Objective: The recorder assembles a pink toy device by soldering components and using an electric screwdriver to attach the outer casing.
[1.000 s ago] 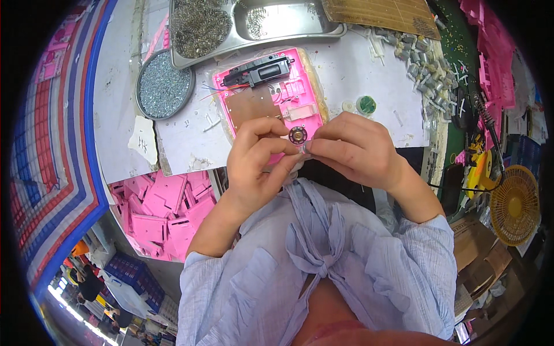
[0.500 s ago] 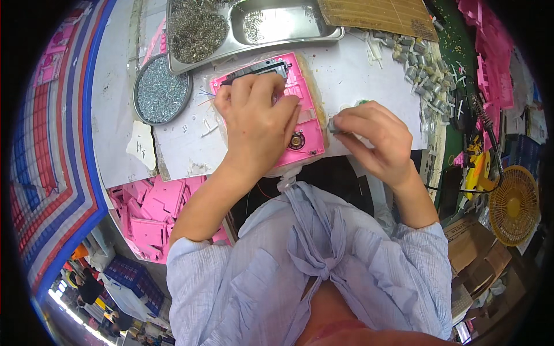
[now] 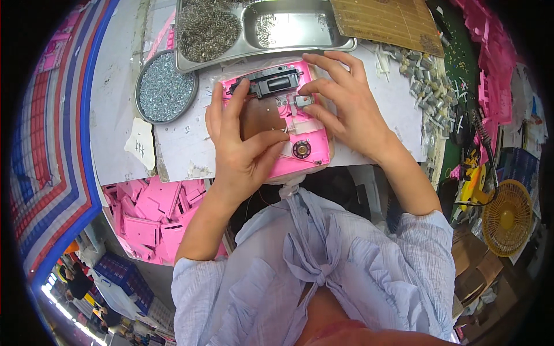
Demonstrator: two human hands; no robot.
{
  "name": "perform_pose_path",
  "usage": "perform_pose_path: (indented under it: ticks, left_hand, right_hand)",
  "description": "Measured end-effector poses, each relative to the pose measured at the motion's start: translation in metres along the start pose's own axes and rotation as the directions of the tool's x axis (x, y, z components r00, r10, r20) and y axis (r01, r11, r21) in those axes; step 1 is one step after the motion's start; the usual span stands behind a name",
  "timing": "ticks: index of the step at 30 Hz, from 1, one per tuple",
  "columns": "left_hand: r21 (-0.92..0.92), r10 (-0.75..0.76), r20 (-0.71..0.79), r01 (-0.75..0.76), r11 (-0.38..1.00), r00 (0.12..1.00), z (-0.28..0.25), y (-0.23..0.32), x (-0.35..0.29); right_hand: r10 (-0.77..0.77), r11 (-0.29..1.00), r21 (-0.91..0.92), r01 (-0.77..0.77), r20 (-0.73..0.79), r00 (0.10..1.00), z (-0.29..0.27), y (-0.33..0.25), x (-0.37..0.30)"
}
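Note:
A pink plastic housing (image 3: 314,144) lies flat on the white worktop, with a black part (image 3: 271,83) along its far edge, a brown circuit board (image 3: 258,118) inside and a small round speaker (image 3: 301,150) near its front. My left hand (image 3: 239,147) rests on the housing's left side, fingers spread over the board. My right hand (image 3: 346,106) reaches over the right side, its fingertips pinching a small grey component (image 3: 303,101) against the housing.
A metal tray (image 3: 311,32) with springs and small parts stands behind the housing. A round dish of screws (image 3: 164,86) sits to the left. Pink plastic shells (image 3: 150,213) fill a bin at lower left. Small metal parts (image 3: 430,86), a soldering iron (image 3: 482,132) and a fan (image 3: 508,216) lie right.
Both hands held the small round speaker up close a second ago. It now sits in the housing, and both hands have moved forward onto the housing; the right hand now pinches a grey component.

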State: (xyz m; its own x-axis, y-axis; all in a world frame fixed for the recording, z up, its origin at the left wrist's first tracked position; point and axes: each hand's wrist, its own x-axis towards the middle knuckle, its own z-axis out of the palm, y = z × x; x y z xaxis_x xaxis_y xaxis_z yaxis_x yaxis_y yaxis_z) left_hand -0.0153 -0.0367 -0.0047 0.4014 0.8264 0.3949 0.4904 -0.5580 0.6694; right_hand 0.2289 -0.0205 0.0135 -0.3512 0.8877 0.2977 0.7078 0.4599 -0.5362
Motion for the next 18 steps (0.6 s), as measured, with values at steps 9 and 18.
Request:
perform_pose_path:
  ticks: [9,18]
  left_hand:
    - [0.241,-0.152,0.279,0.085,0.967,0.948,-0.008,0.028,-0.029]
    - [0.21,-0.074,-0.179,0.111,0.971,0.981,-0.027,-0.019,-0.005]
  right_hand:
    - [0.08,0.996,-0.056,-0.074,0.111,0.991,-0.006,-0.007,0.009]
    - [0.09,0.994,-0.076,-0.081,0.13,0.987,-0.01,-0.002,0.012]
